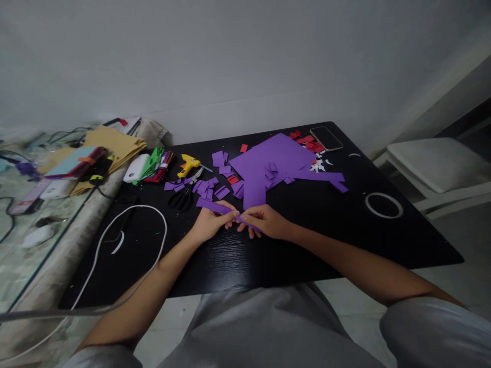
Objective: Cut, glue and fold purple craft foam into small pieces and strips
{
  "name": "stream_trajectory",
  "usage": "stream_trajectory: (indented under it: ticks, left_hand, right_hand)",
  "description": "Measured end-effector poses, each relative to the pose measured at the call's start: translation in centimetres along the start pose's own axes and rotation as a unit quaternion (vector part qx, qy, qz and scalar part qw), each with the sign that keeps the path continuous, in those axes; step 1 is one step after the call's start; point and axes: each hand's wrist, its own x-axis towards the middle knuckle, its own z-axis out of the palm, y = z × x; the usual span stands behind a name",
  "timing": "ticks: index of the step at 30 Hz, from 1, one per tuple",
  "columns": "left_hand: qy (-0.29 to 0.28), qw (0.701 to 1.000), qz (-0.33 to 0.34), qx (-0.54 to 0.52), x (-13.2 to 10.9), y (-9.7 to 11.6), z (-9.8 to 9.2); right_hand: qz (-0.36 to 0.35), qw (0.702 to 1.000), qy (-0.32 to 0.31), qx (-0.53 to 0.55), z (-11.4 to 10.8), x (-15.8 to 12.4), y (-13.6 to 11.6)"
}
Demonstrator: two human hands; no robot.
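Note:
Both hands meet near the front middle of the black table, pinching one purple paper strip (211,205). My left hand (213,222) grips it from the left, thumb on top, and its free end sticks out to the upper left. My right hand (267,222) is closed on the strip's other part, close to the left fingertips. Just beyond them lies a large purple sheet (274,154) with a wide purple band (254,190) reaching toward my right hand. Small cut purple pieces (205,187) are scattered to the left of it.
Scissors (183,196) and a yellow glue gun (188,165) lie left of the pieces. Bundled coloured strips (158,166) sit farther left. A white cable (164,225) loops over the black table (307,250). At right are a phone (326,138), a white ring (384,205) and a chair (441,163).

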Motion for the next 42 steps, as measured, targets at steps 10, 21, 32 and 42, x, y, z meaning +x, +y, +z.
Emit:
stream_trajectory:
  ticks: [10, 21, 32, 42]
  left_hand:
    - [-0.017, 0.999, -0.02, -0.021, 0.0, -0.4, 0.5]
    - [-0.004, 1.0, -0.022, -0.015, 0.2, -0.5, 0.1]
    - [0.011, 0.999, 0.007, -0.032, 0.3, -0.5, -0.3]
    - [0.035, 0.999, 0.02, -0.003, 0.2, -0.3, -0.2]
  right_hand:
    - [0.029, 0.998, -0.008, 0.054, 0.2, 0.0, 0.0]
    - [0.019, 1.0, 0.017, -0.003, 0.0, 0.0, -0.6]
    - [-0.002, 0.999, 0.036, -0.013, -0.1, -0.1, -0.4]
    - [-0.009, 0.999, 0.049, -0.022, 0.0, 0.0, -0.7]
